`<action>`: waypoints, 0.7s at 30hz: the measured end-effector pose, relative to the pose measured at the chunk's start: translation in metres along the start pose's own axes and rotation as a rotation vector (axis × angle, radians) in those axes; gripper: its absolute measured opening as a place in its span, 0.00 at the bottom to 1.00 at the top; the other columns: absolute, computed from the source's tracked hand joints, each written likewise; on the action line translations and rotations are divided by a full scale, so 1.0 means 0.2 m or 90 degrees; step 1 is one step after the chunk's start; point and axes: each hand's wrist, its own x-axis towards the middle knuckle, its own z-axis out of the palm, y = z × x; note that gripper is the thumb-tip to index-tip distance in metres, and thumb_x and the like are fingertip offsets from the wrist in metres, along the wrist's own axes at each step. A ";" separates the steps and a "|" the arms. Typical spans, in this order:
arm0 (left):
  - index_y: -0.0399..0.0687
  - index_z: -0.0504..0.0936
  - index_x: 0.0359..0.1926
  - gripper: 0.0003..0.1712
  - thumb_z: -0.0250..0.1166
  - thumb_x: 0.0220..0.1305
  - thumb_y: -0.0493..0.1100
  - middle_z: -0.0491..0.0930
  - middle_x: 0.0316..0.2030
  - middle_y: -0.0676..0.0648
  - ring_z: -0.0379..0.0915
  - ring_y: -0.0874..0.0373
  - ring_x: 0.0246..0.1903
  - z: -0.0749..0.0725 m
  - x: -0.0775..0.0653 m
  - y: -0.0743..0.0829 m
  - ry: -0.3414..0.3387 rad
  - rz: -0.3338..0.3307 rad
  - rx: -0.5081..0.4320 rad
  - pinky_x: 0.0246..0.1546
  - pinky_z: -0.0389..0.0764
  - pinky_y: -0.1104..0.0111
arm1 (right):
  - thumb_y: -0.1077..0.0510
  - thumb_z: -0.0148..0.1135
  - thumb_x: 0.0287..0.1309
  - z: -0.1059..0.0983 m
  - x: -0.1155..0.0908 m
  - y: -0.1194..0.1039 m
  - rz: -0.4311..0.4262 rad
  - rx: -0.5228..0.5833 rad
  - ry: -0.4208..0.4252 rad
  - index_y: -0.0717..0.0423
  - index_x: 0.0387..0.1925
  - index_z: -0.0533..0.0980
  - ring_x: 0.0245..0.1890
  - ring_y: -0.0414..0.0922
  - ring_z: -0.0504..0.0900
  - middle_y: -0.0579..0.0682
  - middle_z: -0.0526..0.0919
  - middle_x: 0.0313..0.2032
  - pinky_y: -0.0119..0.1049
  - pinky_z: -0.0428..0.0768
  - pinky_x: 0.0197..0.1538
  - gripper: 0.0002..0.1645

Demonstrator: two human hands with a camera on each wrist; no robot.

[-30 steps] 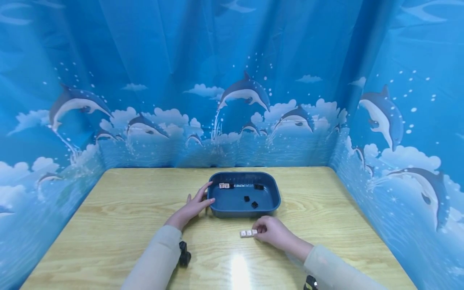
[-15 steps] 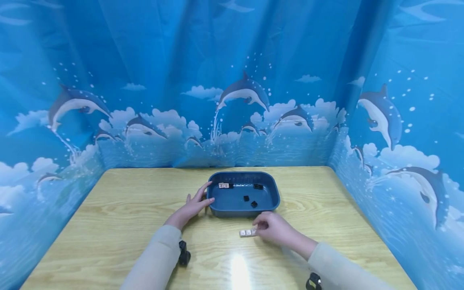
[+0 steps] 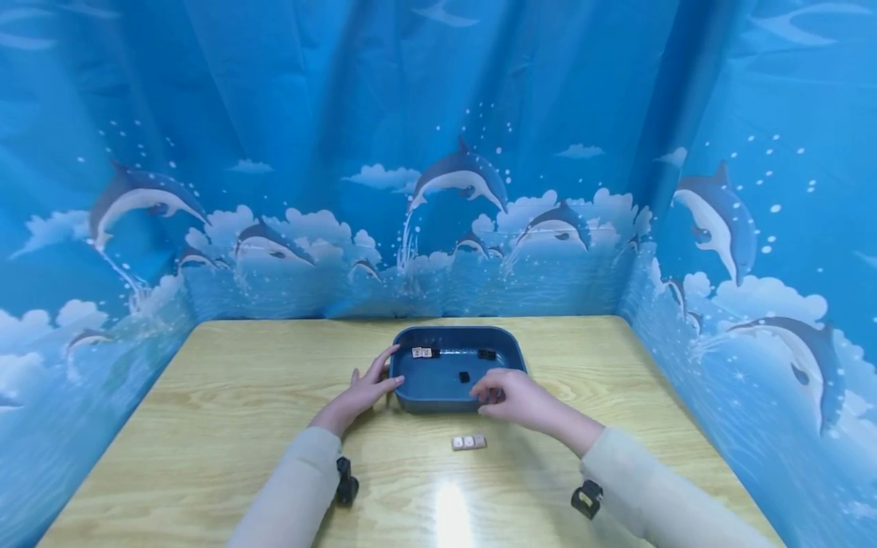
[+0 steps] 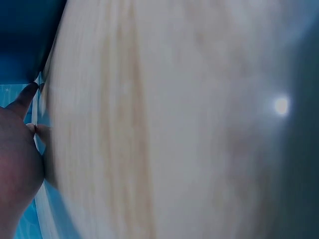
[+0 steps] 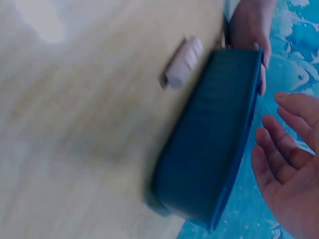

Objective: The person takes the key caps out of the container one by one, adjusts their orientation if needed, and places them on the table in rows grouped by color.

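My left hand [image 3: 363,390] rests against the left end of a dark blue basin [image 3: 428,406], fingers and thumb spread at its rim. Over the basin's front right rim is my right hand [image 3: 515,397], fingers loosely bent. In the right wrist view its fingers [image 5: 284,149] stand apart with nothing between them. A row of three small white square blocks [image 3: 469,442] lies on the table in front of the basin. Inside the basin are two white blocks [image 3: 421,352] with dark marks, a black block [image 3: 464,377] and more black ones [image 3: 487,354] at the back; my right hand hides part of its floor.
The wooden table [image 3: 240,426] reaches back to a blue dolphin-printed curtain [image 3: 288,190], which also runs along both sides. A bright light reflection shows near the front. A black wrist device [image 3: 587,498] sits at the right sleeve.
My right hand has let go of the right end of the white row and moved up over the basin's front rim. The row stays in place. My left hand has not moved.
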 end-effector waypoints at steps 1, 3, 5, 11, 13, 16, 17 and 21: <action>0.64 0.47 0.77 0.39 0.56 0.72 0.53 0.59 0.70 0.34 0.46 0.39 0.72 0.00 0.00 0.00 0.001 0.001 -0.002 0.64 0.11 0.47 | 0.64 0.69 0.56 -0.01 0.02 0.00 -0.001 -0.003 -0.003 0.55 0.46 0.83 0.37 0.41 0.79 0.47 0.82 0.38 0.32 0.81 0.37 0.15; 0.65 0.48 0.77 0.39 0.56 0.72 0.53 0.60 0.70 0.35 0.46 0.40 0.72 0.00 0.00 0.00 0.003 -0.003 -0.009 0.64 0.11 0.48 | 0.63 0.69 0.57 -0.04 0.05 0.00 -0.005 -0.004 -0.014 0.53 0.47 0.83 0.37 0.41 0.78 0.47 0.82 0.39 0.33 0.81 0.37 0.15; 0.64 0.49 0.77 0.39 0.57 0.72 0.52 0.61 0.69 0.35 0.47 0.39 0.71 -0.01 -0.01 0.00 0.007 0.002 -0.013 0.64 0.11 0.47 | 0.62 0.68 0.58 -0.06 0.09 0.00 -0.010 -0.005 -0.031 0.52 0.49 0.82 0.38 0.41 0.78 0.45 0.82 0.41 0.32 0.81 0.38 0.16; 0.64 0.50 0.77 0.39 0.58 0.71 0.51 0.62 0.68 0.36 0.47 0.39 0.71 -0.01 -0.01 0.00 0.009 0.003 -0.023 0.64 0.11 0.48 | 0.58 0.69 0.58 -0.11 0.22 -0.03 -0.043 -0.045 -0.100 0.50 0.52 0.81 0.42 0.46 0.78 0.41 0.80 0.44 0.34 0.80 0.41 0.19; 0.64 0.50 0.77 0.39 0.58 0.71 0.51 0.62 0.68 0.36 0.46 0.39 0.72 -0.01 -0.01 0.00 0.008 0.005 -0.024 0.64 0.11 0.47 | 0.57 0.68 0.59 -0.12 0.27 -0.04 -0.051 -0.073 -0.129 0.49 0.54 0.80 0.44 0.47 0.78 0.41 0.80 0.46 0.35 0.80 0.43 0.20; 0.64 0.50 0.77 0.39 0.58 0.71 0.51 0.63 0.68 0.36 0.48 0.39 0.71 0.00 -0.01 0.00 0.010 0.010 -0.027 0.64 0.11 0.47 | 0.57 0.67 0.60 -0.12 0.34 -0.06 -0.058 -0.106 -0.168 0.50 0.56 0.79 0.48 0.48 0.78 0.45 0.80 0.49 0.39 0.80 0.46 0.21; 0.64 0.50 0.77 0.39 0.58 0.71 0.51 0.64 0.68 0.36 0.48 0.39 0.71 0.00 -0.01 0.00 0.010 0.011 -0.029 0.64 0.11 0.46 | 0.57 0.67 0.60 -0.12 0.36 -0.07 -0.055 -0.108 -0.177 0.51 0.56 0.79 0.49 0.50 0.78 0.47 0.80 0.50 0.40 0.79 0.48 0.21; 0.64 0.50 0.76 0.39 0.58 0.71 0.52 0.65 0.67 0.37 0.50 0.40 0.71 0.00 -0.01 0.00 0.008 0.013 -0.028 0.64 0.11 0.46 | 0.58 0.67 0.61 -0.12 0.44 -0.07 -0.039 -0.111 -0.198 0.52 0.58 0.78 0.53 0.53 0.77 0.52 0.78 0.55 0.43 0.79 0.51 0.22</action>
